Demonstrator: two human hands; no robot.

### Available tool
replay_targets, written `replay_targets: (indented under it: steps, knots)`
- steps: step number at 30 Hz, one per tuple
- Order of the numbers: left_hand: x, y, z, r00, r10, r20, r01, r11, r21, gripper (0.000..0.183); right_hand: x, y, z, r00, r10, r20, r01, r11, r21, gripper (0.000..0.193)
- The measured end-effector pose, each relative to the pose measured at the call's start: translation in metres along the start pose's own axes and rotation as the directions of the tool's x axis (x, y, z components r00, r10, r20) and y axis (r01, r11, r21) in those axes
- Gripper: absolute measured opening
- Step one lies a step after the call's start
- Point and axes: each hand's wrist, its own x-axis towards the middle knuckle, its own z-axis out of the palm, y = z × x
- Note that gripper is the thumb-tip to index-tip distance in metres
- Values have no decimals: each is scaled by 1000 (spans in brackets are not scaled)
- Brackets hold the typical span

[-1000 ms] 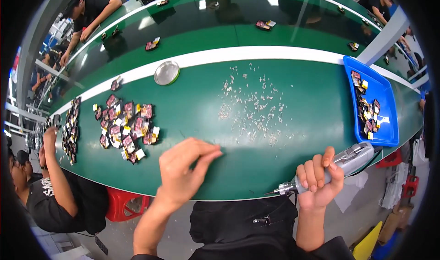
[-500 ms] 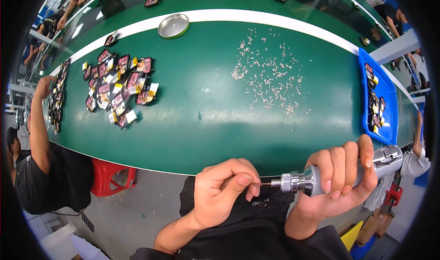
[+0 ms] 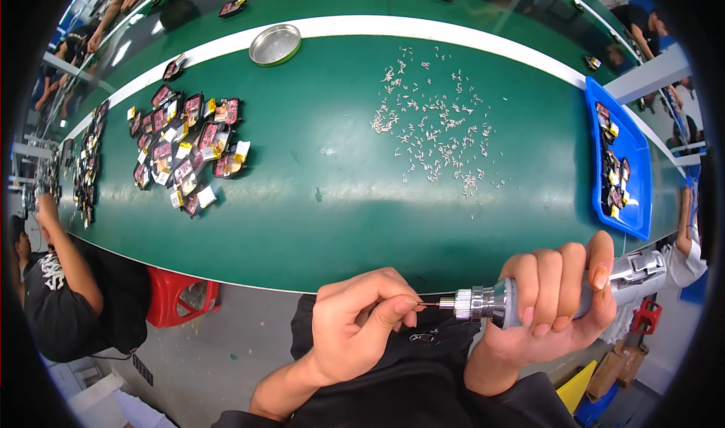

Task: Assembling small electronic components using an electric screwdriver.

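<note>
My right hand [image 3: 547, 300] is wrapped round a grey and silver powered screwdriver [image 3: 638, 271], which lies level and points left. From its knurled metal chuck [image 3: 467, 304] a thin bit [image 3: 430, 304] sticks out. The thumb and fingers of my left hand [image 3: 351, 326] pinch together at the tip of this bit. Whatever small thing they hold there is hidden by the fingertips. Both hands are just off the near edge of the green table [image 3: 340, 224], above my dark clothing. On the table beyond them lie several tiny pale screw-like pieces [image 3: 383, 121], widely scattered.
Small black-and-pink packs [image 3: 162, 153] with white and yellow labels are heaped at the left. A round metal dish [image 3: 275, 44] stands by the white rail. At the right, a blue tray [image 3: 637, 164] holds similar packs. Another person [image 3: 83, 292] sits at the left, near a red stool [image 3: 162, 300].
The view has shifted slightly, so the table things appear a little further left. My hands keep the same hold on the screwdriver and its bit tip. The neighbour's arm has drawn back.
</note>
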Motion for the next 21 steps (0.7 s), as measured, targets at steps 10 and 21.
replay_targets:
  steps: [10,21]
  knots:
    - [12,-2,1,998,39,40,-50,944,326,7,6,7,-18,995,33,-92,-30,999,32,8]
    - [147,82,-115,968,250,4,-56,203,978,22,1,25,-39,955,63,-291,-54,998,38,10]
